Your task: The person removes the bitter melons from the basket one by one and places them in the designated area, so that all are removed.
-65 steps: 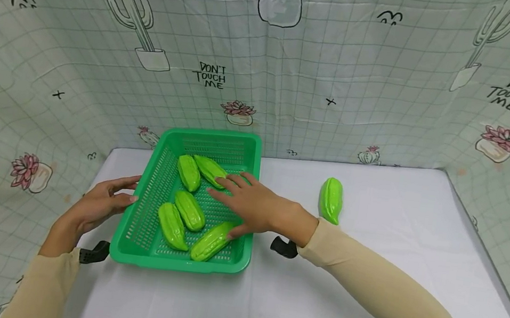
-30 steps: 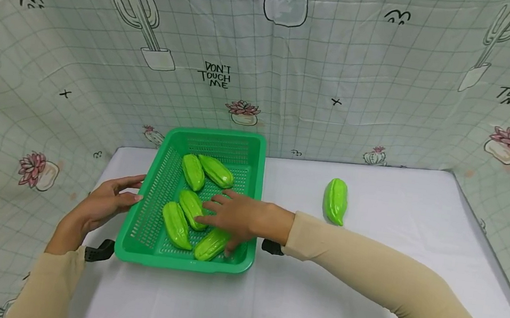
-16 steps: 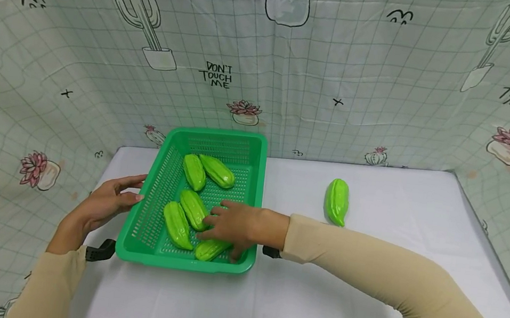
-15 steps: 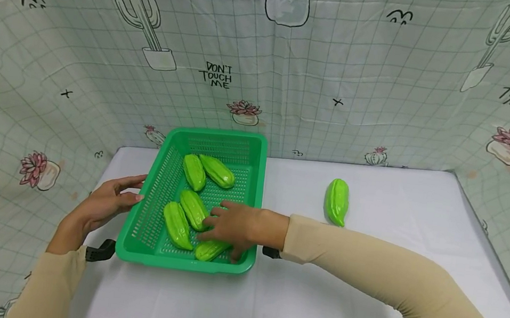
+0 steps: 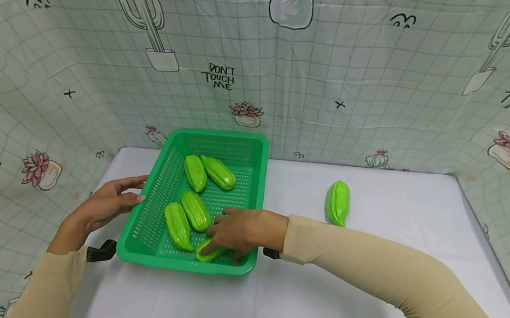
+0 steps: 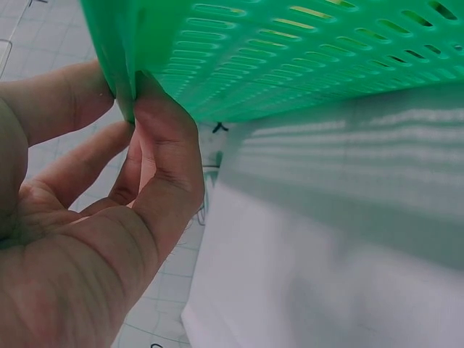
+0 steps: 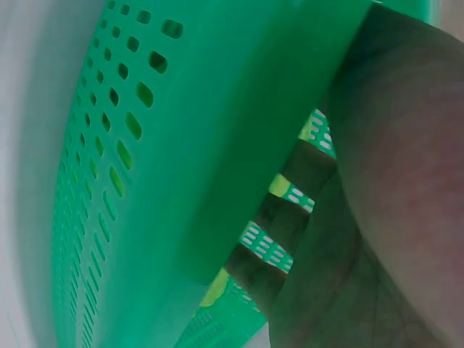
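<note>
A green plastic basket (image 5: 173,262) with slotted walls stands on the left of the table. Several light-green ridged gourds lie in it, one pair (image 5: 195,172) at the back and another pair (image 5: 195,211) nearer the front. My left hand (image 5: 106,205) pinches the basket's left rim; the left wrist view shows the rim (image 6: 125,65) between thumb and fingers. Reaching over the right wall, my right hand (image 5: 240,228) curls its fingers round the front-right gourd (image 5: 209,254), hiding much of it. In the right wrist view the wall (image 7: 239,109) blocks most of that grip.
One more green gourd (image 5: 338,203) lies on the white tabletop (image 5: 398,210), right of the basket and just beyond the right sleeve (image 5: 350,246). A patterned cloth backdrop (image 5: 324,71) rises behind the table and along both sides.
My right hand has moved toward the front of the basket, down onto the front-right gourd, and its fingers have closed round it. The left hand stays at the rim.
</note>
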`<state>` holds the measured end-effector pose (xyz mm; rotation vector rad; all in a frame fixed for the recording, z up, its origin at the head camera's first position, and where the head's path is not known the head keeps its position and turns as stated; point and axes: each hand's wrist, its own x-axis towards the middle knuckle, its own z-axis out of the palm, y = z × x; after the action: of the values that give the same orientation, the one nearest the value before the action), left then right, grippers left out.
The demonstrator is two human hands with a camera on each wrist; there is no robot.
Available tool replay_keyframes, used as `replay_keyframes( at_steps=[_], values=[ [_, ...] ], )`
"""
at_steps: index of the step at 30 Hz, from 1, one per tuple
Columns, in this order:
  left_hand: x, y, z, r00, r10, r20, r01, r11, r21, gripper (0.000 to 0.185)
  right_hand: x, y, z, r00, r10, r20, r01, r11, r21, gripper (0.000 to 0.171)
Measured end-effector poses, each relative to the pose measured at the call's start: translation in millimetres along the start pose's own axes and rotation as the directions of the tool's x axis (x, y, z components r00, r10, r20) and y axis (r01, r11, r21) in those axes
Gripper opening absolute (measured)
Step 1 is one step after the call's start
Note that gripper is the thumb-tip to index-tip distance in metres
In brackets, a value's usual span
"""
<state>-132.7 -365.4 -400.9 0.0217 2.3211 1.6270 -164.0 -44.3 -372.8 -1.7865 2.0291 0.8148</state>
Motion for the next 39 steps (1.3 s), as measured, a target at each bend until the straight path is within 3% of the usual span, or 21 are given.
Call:
replay_keyframes(
  at_steps=[9, 19, 26, 31, 39],
  values=[
    [1.2, 0.4, 0.2, 1.0, 0.001, 0.002, -0.001, 1.0, -0.021, 0.07, 4, -2, -3, 0.998, 0.062, 0.013, -0.062, 0.996, 0.058, 0.087],
    [0.7, -1.1, -0.9, 1.0, 0.001, 0.005, -0.001, 1.0, -0.012, 0.07, 12, -6, -9, 0.993, 0.112, 0.048, -0.114, 0.993, 0.026, 0.093],
    [0.0, 0.1, -0.4, 1.0, 0.009, 0.003, -0.009, 1.0, -0.007, 0.07, 9, -4, -13, 0.998, 0.051, 0.047, -0.05, 0.999, -0.014, 0.085],
    [0.7, -0.5, -1.6, 1.0, 0.002, -0.004, -0.002, 1.0, 0.0, 0.07, 7, -4, -15, 0.997, 0.008, 0.073, -0.009, 1.0, 0.024, 0.075],
    [-0.9, 0.2, -1.0, 1.0, 0.005, 0.005, -0.005, 1.0, -0.003, 0.07, 9, -6, -15, 0.989, 0.081, 0.12, -0.091, 0.993, 0.081, 0.08]
  ],
)
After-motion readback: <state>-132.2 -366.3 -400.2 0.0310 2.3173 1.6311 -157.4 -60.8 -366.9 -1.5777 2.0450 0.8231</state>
